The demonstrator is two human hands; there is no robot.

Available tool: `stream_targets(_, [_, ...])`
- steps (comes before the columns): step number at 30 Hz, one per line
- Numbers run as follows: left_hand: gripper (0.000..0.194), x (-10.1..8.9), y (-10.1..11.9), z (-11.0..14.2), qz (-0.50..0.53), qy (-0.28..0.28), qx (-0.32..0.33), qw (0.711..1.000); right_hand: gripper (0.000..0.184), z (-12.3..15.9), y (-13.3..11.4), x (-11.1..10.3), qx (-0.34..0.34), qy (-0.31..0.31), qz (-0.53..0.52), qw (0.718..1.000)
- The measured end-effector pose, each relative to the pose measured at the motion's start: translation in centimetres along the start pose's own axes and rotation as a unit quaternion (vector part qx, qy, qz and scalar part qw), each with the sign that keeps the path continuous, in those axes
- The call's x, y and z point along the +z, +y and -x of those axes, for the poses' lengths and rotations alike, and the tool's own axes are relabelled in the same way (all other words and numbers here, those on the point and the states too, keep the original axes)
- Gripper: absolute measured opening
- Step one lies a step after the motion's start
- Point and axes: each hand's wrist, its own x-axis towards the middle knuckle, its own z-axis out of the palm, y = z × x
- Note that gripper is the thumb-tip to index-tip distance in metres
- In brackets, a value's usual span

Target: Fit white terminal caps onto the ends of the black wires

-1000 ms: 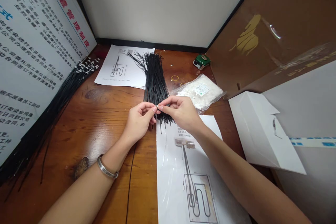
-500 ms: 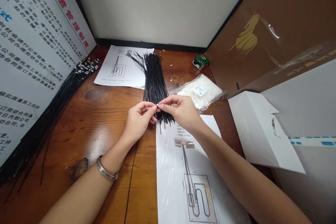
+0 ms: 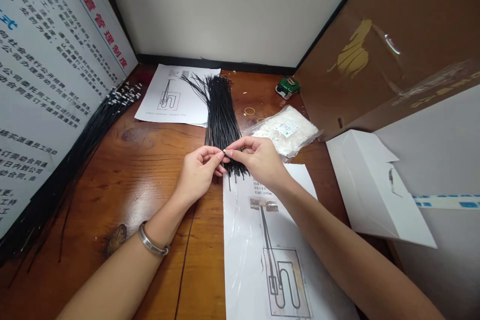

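My left hand (image 3: 198,170) and my right hand (image 3: 258,157) meet fingertip to fingertip over the near end of a bundle of thin black wires (image 3: 221,115). Between the pinched thumbs and forefingers a tiny white connector (image 3: 224,150) shows. My right fingers grip it; the left ones pinch what looks like the dark end of a black wire, mostly hidden. Behind my right hand lies a clear plastic bag (image 3: 288,130) full of small white pieces.
At left, a heap of black wires with white ends (image 3: 93,125) leans against a printed board. Drawing sheets (image 3: 150,110) lie on the wooden table (image 3: 150,170). A green tape measure (image 3: 287,88), rubber bands (image 3: 249,111) and a folded white carton (image 3: 371,190) are around.
Both hands stay in nearly the same place, still pinched together. Only slight fingertip movement around the white connector shows.
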Motion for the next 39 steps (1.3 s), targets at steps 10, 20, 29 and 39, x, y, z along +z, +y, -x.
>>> stream_targets(10, [0.016,-0.06,-0.12,-0.04,-0.002,-0.002,-0.007,1.000,0.015,-0.04,0.14,-0.01,0.002,0.006,0.033,0.999])
stream_targets(20, [0.014,-0.03,-0.14,-0.03,-0.008,0.003,-0.006,1.000,0.014,-0.07,0.14,0.00,0.010,-0.002,0.045,0.999])
stream_targets(29, [0.020,-0.09,-0.27,0.01,-0.018,-0.004,0.012,1.000,0.016,-0.20,-0.11,-0.53,-0.006,0.005,0.060,0.998])
stream_targets(39, [0.019,-0.05,-0.25,0.07,-0.025,-0.004,0.015,1.000,0.015,-0.18,-0.19,-0.59,-0.003,0.000,0.060,0.998])
